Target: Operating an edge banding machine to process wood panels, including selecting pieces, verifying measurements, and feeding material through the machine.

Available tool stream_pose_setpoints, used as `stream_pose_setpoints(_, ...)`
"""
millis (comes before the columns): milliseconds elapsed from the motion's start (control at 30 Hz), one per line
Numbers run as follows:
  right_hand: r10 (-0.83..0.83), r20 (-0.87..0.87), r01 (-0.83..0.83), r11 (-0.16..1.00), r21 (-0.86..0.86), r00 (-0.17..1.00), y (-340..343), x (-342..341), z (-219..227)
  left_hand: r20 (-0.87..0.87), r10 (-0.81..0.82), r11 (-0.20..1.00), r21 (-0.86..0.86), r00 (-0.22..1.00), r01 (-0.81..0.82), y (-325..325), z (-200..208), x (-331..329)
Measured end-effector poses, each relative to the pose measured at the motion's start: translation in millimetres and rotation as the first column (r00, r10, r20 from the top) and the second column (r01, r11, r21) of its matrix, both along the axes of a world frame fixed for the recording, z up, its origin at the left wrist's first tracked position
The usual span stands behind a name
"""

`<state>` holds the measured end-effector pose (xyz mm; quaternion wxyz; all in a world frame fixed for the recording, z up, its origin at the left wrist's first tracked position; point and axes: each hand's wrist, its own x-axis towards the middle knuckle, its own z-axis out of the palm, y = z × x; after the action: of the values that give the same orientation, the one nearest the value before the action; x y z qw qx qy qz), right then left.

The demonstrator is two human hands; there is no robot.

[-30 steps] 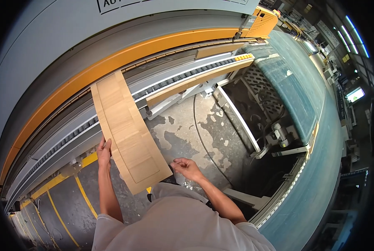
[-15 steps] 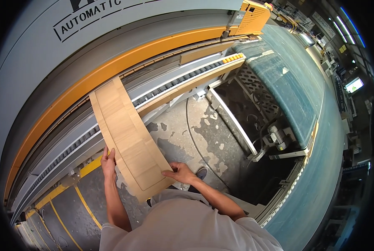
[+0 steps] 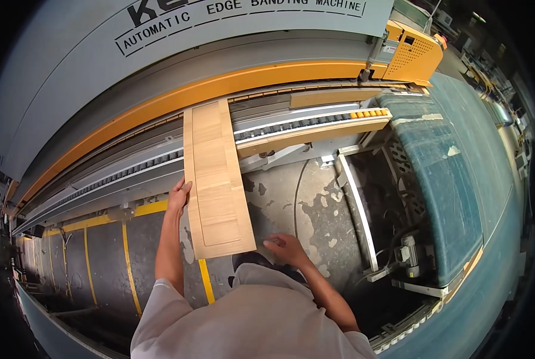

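Observation:
A long wooden panel with a grooved rectangular border lies across the roller track, its far end at the orange strip of the machine. Its near end sticks out toward my body. My left hand holds the panel's left edge about midway along, with the fingers partly hidden by the board. Just right of the panel's near corner, my right hand hangs apart from it, holding nothing, its fingers loosely bent.
A large grey machine with an orange strip spans the far side. The roller track runs along it. At right stand a blue-green table, a white frame bar and a motor. Yellow lines mark the floor.
My right hand has let go of the panel's right edge and sits apart from it. The left hand still holds the left edge. The whole view has turned and shifted.

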<state>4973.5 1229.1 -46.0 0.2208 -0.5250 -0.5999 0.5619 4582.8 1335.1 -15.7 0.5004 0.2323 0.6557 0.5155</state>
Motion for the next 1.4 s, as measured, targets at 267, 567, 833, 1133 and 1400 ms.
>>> stream_pose_setpoints(267, -0.168, -0.059, 0.164, 0.984, -0.065, 0.984, 32, 66, 19, 0.05, -0.026, 1.0, 0.011, 0.998, 0.026, 25, -5, 57)
stream_pose_setpoints(567, -0.35, 0.227, 0.238, 0.882, 0.406, 0.909, 67, 81, 51, -0.017, -0.05, 0.997, 0.053, 0.999, 0.051, 45, -32, 109)
stream_pose_setpoints(833, -0.413, 0.358, 0.149, 0.803, 0.578, 0.837, 103, 92, 58, -0.04, -0.06, 0.998, 0.003, 0.997, 0.06, 63, -14, 178)
stream_pose_setpoints(1133, -0.451, 0.442, 0.212, 0.845, 0.491, 0.775, 120, 128, 77, 0.057, -0.044, 0.99, 0.136, 0.997, 0.036, 86, -25, 244)
stream_pose_setpoints(1400, -0.482, 0.439, 0.201, 0.813, 0.546, 0.759, 137, 184, 68, 0.086, -0.062, 0.994, 0.099, 0.994, 0.053, 109, -20, 307)
